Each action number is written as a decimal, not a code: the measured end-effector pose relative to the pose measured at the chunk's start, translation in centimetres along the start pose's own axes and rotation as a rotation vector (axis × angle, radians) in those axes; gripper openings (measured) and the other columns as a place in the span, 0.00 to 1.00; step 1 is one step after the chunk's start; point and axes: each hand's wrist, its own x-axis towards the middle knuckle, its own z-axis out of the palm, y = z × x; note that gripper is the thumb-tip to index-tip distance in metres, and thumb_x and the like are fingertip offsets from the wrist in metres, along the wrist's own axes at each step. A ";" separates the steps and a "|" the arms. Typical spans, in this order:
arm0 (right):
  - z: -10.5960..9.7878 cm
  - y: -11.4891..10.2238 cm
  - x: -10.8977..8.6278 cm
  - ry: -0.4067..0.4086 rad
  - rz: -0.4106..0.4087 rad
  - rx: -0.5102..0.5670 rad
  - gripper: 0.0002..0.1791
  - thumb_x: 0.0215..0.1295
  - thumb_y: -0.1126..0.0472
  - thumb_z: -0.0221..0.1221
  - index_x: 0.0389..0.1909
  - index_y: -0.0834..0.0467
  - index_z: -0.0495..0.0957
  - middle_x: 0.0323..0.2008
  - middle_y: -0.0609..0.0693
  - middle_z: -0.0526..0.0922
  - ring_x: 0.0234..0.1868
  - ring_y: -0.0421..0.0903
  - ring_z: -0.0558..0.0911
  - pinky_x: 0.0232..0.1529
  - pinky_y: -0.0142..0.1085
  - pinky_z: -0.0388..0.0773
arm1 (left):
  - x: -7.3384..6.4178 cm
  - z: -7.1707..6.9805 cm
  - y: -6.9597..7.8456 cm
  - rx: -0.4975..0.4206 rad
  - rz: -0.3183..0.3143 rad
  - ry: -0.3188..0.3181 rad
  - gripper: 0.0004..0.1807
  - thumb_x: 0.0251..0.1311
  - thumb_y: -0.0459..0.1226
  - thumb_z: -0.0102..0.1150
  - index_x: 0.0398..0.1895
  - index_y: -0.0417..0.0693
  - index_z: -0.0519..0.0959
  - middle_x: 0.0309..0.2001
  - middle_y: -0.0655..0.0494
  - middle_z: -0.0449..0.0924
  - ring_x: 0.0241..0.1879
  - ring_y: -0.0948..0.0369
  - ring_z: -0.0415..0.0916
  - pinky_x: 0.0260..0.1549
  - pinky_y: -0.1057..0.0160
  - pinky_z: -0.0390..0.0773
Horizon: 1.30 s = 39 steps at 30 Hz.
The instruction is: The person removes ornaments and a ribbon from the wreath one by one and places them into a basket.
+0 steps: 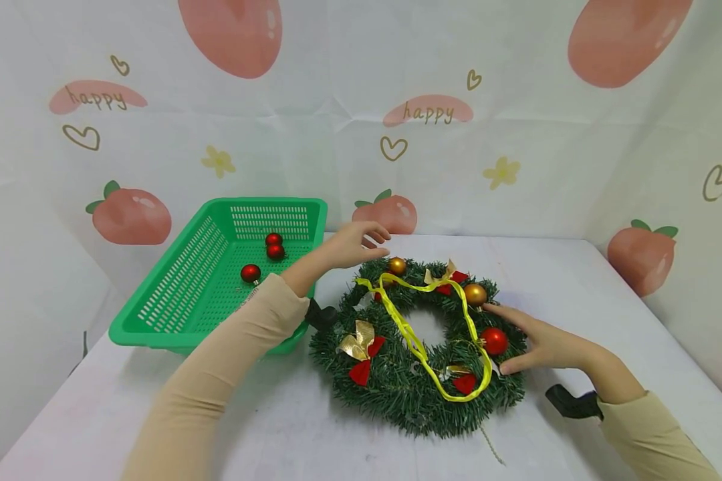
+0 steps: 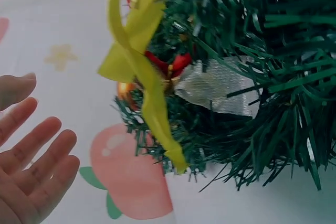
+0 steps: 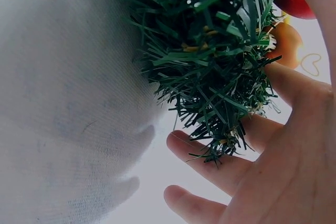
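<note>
From my remote place I watch two bare hands at work over a wreath, which lies flat on the white table. The left hand is in the air by the far left edge of the wreath; its fingers are apart and slightly bent, and it holds nothing. The right hand is at the right edge of the wreath, with the fingers spread and the thumb apart from them. In the right wrist view I see the green needles lying over some of its fingers; how firmly they press, I cannot tell.

A yellow ribbon lies in a long loop on top of the wreath and crosses its hole. On the right side of the wreath sit a red ball and a gold ball, and the forefinger of the right hand reaches just beside the gold one. A second gold ball sits on the far side, near the left hand. On the left part of the wreath I see a gold and red bow.

Left of the wreath stands a green basket, with three small red balls inside. Behind the wreath hangs a white cloth with printed fruits.
</note>
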 end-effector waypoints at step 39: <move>0.1 0.1 0.0 0.004 -0.017 -0.012 0.53 0.49 0.51 0.69 0.71 0.62 0.50 0.68 0.71 0.53 0.66 0.73 0.55 0.53 0.71 0.61 | 3.9 4.1 -1.1 0.244 -0.057 -0.215 0.23 0.65 0.36 0.53 0.63 0.43 0.69 0.61 0.46 0.72 0.59 0.51 0.72 0.54 0.60 0.74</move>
